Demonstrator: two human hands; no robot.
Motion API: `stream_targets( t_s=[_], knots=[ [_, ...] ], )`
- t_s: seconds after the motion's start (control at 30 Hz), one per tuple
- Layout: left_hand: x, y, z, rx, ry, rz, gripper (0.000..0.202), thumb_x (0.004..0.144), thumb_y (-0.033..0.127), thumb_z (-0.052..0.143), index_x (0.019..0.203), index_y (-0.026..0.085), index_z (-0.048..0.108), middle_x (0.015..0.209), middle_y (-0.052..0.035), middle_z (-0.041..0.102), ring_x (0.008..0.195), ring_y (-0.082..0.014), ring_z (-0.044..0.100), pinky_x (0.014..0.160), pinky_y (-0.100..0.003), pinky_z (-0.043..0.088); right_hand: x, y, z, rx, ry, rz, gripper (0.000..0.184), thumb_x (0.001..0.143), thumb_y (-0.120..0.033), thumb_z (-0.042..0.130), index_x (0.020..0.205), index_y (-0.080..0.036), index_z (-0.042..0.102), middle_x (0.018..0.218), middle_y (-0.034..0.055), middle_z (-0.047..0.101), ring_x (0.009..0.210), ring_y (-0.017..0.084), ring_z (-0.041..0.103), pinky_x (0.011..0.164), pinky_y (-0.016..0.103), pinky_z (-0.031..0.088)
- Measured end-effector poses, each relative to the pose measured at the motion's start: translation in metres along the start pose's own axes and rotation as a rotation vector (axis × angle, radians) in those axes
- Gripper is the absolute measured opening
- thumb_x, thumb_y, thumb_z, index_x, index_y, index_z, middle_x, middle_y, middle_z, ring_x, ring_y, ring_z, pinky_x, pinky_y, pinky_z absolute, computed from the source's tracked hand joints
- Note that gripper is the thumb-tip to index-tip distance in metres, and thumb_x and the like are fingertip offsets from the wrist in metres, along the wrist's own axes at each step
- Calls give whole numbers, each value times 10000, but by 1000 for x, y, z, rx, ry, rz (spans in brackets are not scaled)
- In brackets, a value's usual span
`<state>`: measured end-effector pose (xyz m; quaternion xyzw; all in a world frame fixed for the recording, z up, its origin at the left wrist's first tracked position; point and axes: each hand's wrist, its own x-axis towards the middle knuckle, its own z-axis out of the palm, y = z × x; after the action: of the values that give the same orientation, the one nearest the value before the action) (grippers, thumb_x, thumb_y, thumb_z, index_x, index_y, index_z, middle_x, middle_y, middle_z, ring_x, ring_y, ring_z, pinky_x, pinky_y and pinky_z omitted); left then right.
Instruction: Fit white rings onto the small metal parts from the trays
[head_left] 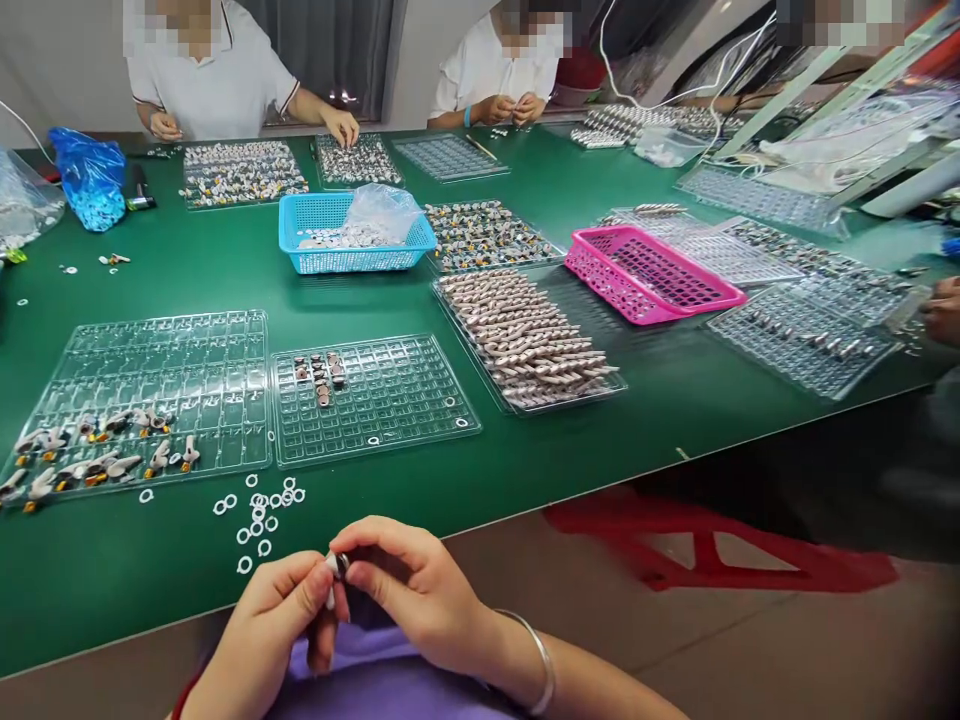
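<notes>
Between both hands: unmarked small part

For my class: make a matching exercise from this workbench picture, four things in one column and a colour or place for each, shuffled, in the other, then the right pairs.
Things
1. Mesh basket with a plastic bag in it
2. Empty mesh basket
3. Loose white rings
4. Small part

Descriptions
A. Pink
B. Pinched between the left hand and right hand
C. Blue
D. Scattered on the green table by its near edge

Pairs: 1-C, 2-A, 3-D, 4-B
</notes>
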<state>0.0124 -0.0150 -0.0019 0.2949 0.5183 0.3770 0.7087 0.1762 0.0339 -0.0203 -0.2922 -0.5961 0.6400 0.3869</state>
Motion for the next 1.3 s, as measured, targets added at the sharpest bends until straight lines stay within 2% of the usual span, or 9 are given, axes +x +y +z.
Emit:
stream_targets(
  t_s=[0.17, 0.37, 0.53, 0.73, 0.93, 1.3],
  knots=[
    [1, -1, -1, -32, -12, -13, 524, 717, 658, 688, 611, 147, 633, 405, 42, 504, 364, -67, 424, 435, -185, 304, -1, 2, 3, 232, 4, 153, 137, 876, -281, 670, 978, -192, 689, 844, 10, 675, 767, 101, 633, 734, 203, 520],
    [0, -1, -2, -35, -21, -45, 543, 693, 680, 690, 602, 148, 628, 399, 41, 500, 348, -63, 408, 409, -184, 289, 1, 0, 3, 226, 20, 159, 132, 865, -285, 688, 955, -190, 706, 908, 27, 708, 821, 109, 658, 788, 212, 529],
    [0, 2, 0, 22, -24, -62, 572, 671, 715, 676, 587, 154, 605, 376, 44, 477, 344, -71, 392, 399, -192, 292, -1, 4, 5, 256, 75, 186, 171, 828, -298, 727, 951, -184, 699, 903, 42, 737, 800, 126, 692, 768, 228, 567],
    [-1, 5, 0, 48, -10, -56, 573, 682, 721, 659, 598, 157, 600, 377, 46, 473, 349, -77, 389, 405, -203, 296, -1, 5, 8, 105, 115, 55, 121, 828, -256, 721, 922, -180, 720, 892, 59, 751, 799, 143, 710, 743, 231, 587],
    [-1, 2, 0, 18, -2, -18, 547, 719, 691, 653, 626, 153, 614, 413, 54, 468, 368, -70, 385, 419, -195, 293, -2, 5, 9, 78, 156, -43, 99, 828, -216, 725, 925, -199, 729, 900, 49, 756, 815, 149, 718, 753, 232, 594],
    [-3, 8, 7, 193, 56, 65, 571, 739, 725, 594, 602, 172, 559, 434, 48, 448, 410, -98, 400, 453, -218, 327, -3, 8, 6, -46, 177, -236, 85, 860, -210, 704, 928, -226, 752, 928, 60, 766, 841, 165, 732, 771, 269, 611]
  ],
)
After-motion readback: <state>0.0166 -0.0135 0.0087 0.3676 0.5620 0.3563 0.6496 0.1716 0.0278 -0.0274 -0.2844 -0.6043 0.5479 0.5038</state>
